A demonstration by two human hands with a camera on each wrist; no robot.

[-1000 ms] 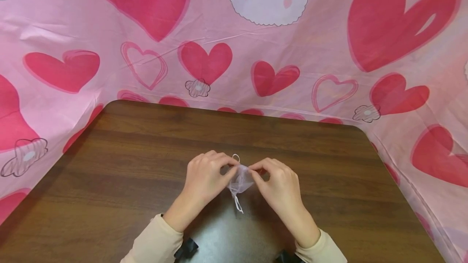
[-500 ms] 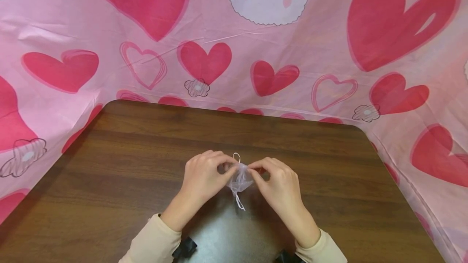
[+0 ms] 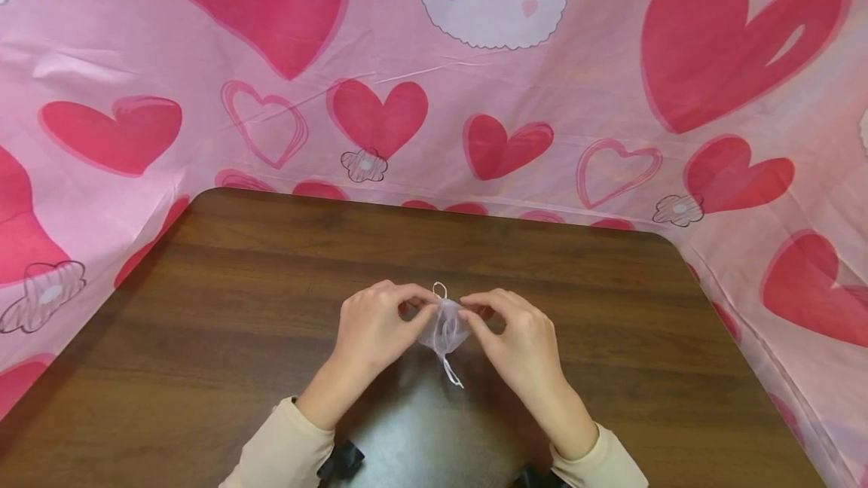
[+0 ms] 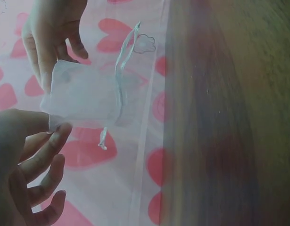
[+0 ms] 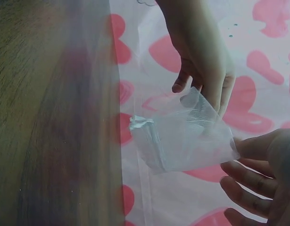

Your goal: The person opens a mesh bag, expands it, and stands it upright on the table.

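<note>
A sheer whitish organza drawstring pouch [image 3: 445, 326] hangs between both hands above the table, its fabric spread and see-through. My left hand [image 3: 375, 322] pinches one corner of it between thumb and index finger; in the left wrist view the other fingers of that left hand [image 4: 29, 165] are loosely bent. At the opposite corner my right hand [image 3: 518, 333] pinches the pouch, as the right wrist view shows of the right hand [image 5: 260, 169]. A white cord loop [image 3: 439, 291] sticks out on the far side, and a knotted cord end [image 3: 453, 373] dangles on the near side. Nothing is visible inside.
The dark brown wooden table [image 3: 237, 285] reaches to a pink cloth backdrop [image 3: 400, 44] printed with hearts, standing around its far and side edges. Black wrist mounts [image 3: 342, 462] show below the sleeves.
The pouch is spread a little wider as the left hand shifts slightly left. Its near cord end swings to the right. Both hands keep their pinch.
</note>
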